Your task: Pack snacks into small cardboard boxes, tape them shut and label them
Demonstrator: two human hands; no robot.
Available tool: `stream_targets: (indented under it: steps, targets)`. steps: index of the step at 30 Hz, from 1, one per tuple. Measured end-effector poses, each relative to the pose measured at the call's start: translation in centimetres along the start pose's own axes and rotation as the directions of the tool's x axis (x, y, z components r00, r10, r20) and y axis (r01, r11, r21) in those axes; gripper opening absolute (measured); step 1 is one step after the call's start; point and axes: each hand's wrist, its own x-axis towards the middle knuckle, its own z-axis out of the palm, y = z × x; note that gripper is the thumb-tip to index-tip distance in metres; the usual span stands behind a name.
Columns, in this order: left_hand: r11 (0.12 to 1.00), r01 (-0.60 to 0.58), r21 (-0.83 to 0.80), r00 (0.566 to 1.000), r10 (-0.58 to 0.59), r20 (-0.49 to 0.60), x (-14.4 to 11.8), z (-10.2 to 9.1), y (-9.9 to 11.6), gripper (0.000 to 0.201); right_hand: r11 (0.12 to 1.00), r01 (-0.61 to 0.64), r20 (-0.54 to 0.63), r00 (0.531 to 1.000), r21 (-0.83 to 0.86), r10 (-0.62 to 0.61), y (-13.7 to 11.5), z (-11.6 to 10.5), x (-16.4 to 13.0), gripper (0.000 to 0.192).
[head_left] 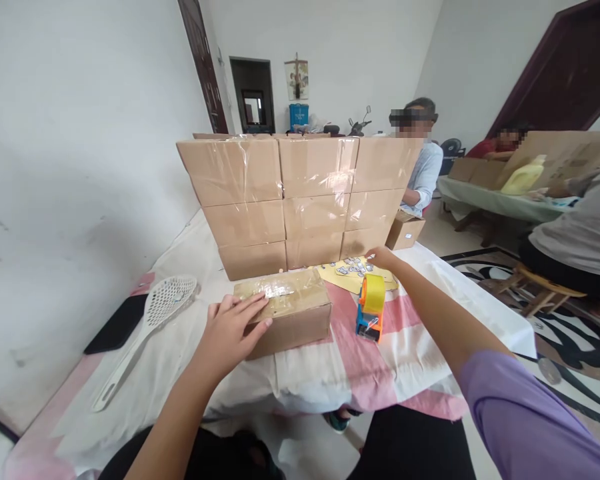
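My left hand [240, 325] lies with fingers spread on the top and front edge of a taped cardboard box [300, 317]. My right hand [380, 257] reaches out over a yellow sheet [337, 279] with small pale, dark-outlined pieces [355, 267] on it. Its fingertips are at the sheet's right side, and what they may hold is too small to make out. Between my arms stands a tape dispenser [370, 313], blue and orange, with a roll of yellowish tape. Behind the box rises a wall of stacked cardboard boxes [315, 217] with shiny clear tape across it.
On the left lie a white slotted skimmer [167, 303] and a black flat object [117, 323]. A small carton [405, 230] sits at the stack's right end. A co-worker [423, 167] is behind it. Other people work at a second table [505, 197]. Pink-and-white cloth [290, 377] covers my table.
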Motion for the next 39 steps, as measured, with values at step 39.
stream_targets:
  steps: [39]
  targets:
    - [0.982,-0.096,-0.162,0.995,0.093,-0.028,0.7,0.2,-4.0,0.035,0.375,0.228,-0.154,0.964,0.899,-0.218,-11.1,0.4,-12.7,0.031]
